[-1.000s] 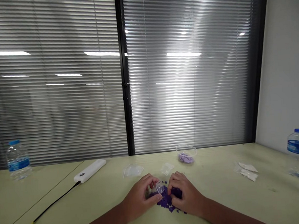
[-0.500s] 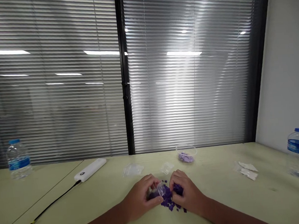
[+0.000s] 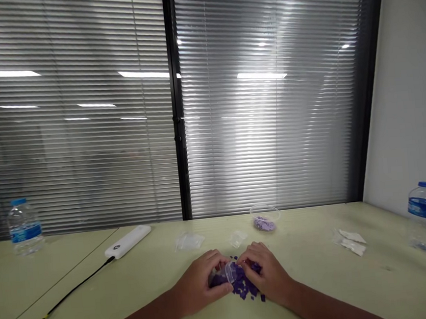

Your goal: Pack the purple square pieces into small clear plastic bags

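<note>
My left hand (image 3: 204,283) is closed around a small clear plastic cup (image 3: 230,272), tipped on its side with its mouth facing right. Dark purple pieces show inside it. Against that mouth, a pile of small flat dark purple pieces (image 3: 241,287) lies on the table. My right hand (image 3: 264,271) bends over the pile, its fingertips pinched at the cup's rim on purple pieces, which the fingers largely hide.
Beyond my hands stands a clear round tub (image 3: 265,219) with pale purple bits. Clear plastic bags (image 3: 189,241) lie nearby. A white power bank (image 3: 128,241) with a black cable is on the left. Water bottles (image 3: 25,228) stand at both sides; torn white packets (image 3: 352,241) lie right.
My right hand's fingertips have moved left from the pile to the cup's mouth. The cup stays tipped in my left hand, with more purple showing inside.
</note>
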The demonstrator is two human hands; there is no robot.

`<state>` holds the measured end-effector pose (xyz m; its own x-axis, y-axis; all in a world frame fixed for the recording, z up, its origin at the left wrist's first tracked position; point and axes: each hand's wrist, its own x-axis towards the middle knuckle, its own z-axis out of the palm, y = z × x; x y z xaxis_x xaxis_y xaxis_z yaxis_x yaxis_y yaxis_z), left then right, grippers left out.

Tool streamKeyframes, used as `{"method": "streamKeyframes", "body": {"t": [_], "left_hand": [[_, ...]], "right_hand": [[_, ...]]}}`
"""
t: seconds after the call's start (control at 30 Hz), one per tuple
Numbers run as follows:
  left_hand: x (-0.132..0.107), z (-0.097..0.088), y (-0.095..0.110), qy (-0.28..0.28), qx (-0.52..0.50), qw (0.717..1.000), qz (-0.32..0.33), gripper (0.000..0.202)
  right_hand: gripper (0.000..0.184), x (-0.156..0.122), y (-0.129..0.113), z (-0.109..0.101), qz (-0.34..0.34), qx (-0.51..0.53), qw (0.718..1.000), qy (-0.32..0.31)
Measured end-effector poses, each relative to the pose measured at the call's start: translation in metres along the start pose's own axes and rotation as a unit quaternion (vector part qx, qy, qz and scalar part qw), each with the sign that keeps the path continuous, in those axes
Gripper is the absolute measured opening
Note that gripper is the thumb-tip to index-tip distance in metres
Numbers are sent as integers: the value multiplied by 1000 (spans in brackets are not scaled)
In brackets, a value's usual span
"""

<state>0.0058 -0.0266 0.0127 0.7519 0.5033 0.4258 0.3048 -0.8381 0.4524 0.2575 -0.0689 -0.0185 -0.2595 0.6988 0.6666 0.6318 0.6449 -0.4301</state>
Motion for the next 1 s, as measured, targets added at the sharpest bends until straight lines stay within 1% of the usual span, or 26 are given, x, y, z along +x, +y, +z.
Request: {"method": "streamKeyframes", "body": {"t": [0.1,0.23,0.33,0.53,0.73,0.93,1.0], "left_hand": [[0,1,-1,20,-11,999,-28,31],[2,1,-2,44,-32,996,-67,26],[2,2,-4,51,-34,996,-65,27],[0,3,-5,52,-29,997,-51,29],[1,0,1,22,-1,999,-30,30],[1,0,1,15,11,1000,-16,29],[1,1,1,14,13,1000,-12,30]], "right_hand": [[25,0,2,3,14,-4,1000,-26],[32,0,0,4,-6,-7,999,-51],[26,-1,-1,5,-15,-15,998,-54],[19,0,-2,3,-16,-17,999,-25],[14,2,2,0,5,13,1000,3],[10,2,3,-3,-26,10,999,25],[13,2,2,-3,-41,5,999,33]]}}
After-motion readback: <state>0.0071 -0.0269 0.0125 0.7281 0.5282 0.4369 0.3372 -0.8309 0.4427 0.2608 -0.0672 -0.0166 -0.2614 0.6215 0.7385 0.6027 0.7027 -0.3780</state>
